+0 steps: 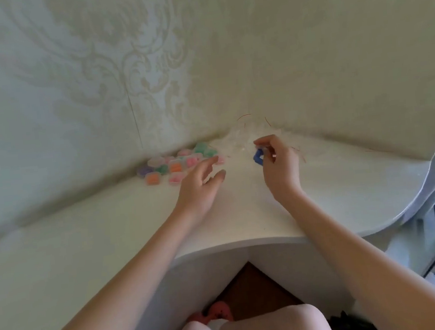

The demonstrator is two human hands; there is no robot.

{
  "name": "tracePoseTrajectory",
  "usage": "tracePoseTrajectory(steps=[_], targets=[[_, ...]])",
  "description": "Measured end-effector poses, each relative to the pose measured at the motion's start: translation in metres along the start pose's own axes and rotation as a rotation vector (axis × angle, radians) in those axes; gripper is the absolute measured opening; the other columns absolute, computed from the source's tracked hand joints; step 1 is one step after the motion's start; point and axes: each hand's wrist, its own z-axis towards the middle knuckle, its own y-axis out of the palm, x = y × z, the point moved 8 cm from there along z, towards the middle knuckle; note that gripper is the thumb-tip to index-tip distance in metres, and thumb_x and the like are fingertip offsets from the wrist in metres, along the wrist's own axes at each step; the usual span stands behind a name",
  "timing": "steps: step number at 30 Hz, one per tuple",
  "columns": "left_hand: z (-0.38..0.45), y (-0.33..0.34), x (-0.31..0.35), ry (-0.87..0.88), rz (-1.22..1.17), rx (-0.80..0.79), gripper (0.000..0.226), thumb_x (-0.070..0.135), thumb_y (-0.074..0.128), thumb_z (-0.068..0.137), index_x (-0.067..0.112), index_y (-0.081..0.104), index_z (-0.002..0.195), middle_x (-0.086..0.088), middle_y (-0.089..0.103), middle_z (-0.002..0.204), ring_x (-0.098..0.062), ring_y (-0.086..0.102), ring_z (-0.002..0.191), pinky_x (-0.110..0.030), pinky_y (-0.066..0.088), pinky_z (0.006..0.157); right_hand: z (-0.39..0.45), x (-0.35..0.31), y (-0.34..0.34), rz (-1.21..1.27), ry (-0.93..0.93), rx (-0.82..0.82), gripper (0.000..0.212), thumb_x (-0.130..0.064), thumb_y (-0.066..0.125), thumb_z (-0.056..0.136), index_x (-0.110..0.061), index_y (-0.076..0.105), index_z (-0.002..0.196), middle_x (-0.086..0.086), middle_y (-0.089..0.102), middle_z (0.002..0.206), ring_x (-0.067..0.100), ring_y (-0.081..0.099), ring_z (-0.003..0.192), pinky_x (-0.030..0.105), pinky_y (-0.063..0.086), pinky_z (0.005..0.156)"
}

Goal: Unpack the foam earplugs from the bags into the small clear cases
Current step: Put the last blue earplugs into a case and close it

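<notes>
Right hand (277, 159) pinches blue earplugs (257, 157) over far bench (242, 215). Left hand (199, 185) hovers with fingers spread, holding nothing, at the near edge of filled cases (176, 164) far left. Bag pile (235, 139) lies just beyond, between hands.

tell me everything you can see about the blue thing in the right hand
The small blue foam-like piece looks soft and matte, bent or doubled; its exact shape is blurred. The right hand pinches it between thumb and curled fingers, above the white tabletop, near the heap of clear plastic bags.
</notes>
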Motion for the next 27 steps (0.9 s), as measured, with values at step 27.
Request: tracePoseTrajectory(steps=[27], targets=[[0.026, -0.084, -0.047, -0.048, -0.011, 0.309, 0.007, 0.01, 0.072, 0.081, 0.015, 0.072, 0.085, 0.008, 0.063, 0.07, 0.002, 0.057, 0.061, -0.013, 0.045, 0.059, 0.003, -0.032, 0.13, -0.074, -0.309, -0.387, 0.01, -0.017, 0.066, 0.087, -0.015, 0.075, 0.091, -0.012, 0.055, 0.078, 0.002, 0.048, 0.072, 0.013, 0.033, 0.063]])
